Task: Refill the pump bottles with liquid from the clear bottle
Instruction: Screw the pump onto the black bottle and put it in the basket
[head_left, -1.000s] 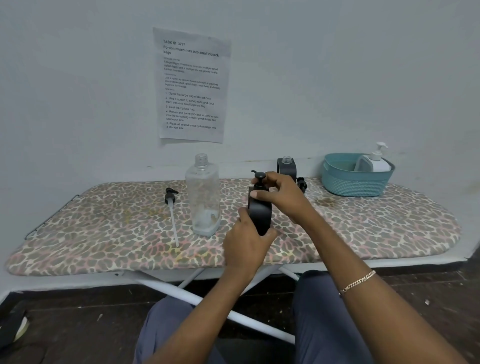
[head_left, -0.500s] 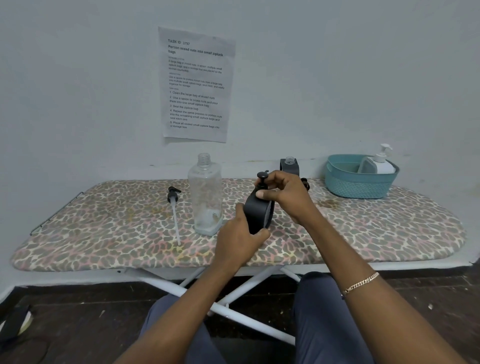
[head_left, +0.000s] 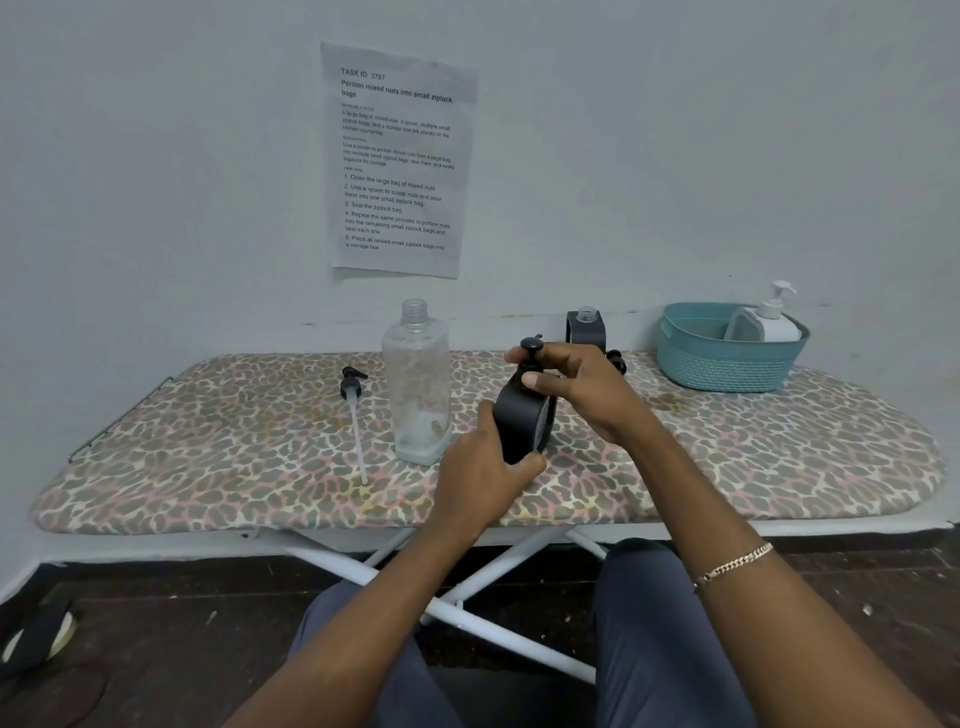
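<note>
The leopard-print padded ironing board (head_left: 727, 457) spans the middle of the frame from left to right, on white crossed legs above your knees. On the wall at upper centre hangs a white printed paper sheet (head_left: 400, 161). A teal woven plastic basket (head_left: 717, 364) sits at the board's far right, with a white plastic pump bottle (head_left: 769, 322) standing inside it.

Left of centre, the tall clear plastic bottle (head_left: 415, 384) stands upright and uncapped, with only a little residue at its bottom. Just to its right, you hold the rounded black pump bottle (head_left: 519, 421) tilted slightly over the board. Your left hand (head_left: 478, 483) is wrapped round its lower body, and your right hand (head_left: 582, 389) curls its thumb and fingers about the neck just under the black pump head (head_left: 531, 347).

Behind your right hand, near the wall, a second black bottle (head_left: 587, 327) stands upright with its neck open. Left of the clear bottle, apart from it, a loose black pump with a long clear tube (head_left: 353, 410) lies flat on the board. A thin gold chain bracelet (head_left: 735, 564) circles your right wrist at lower right.
</note>
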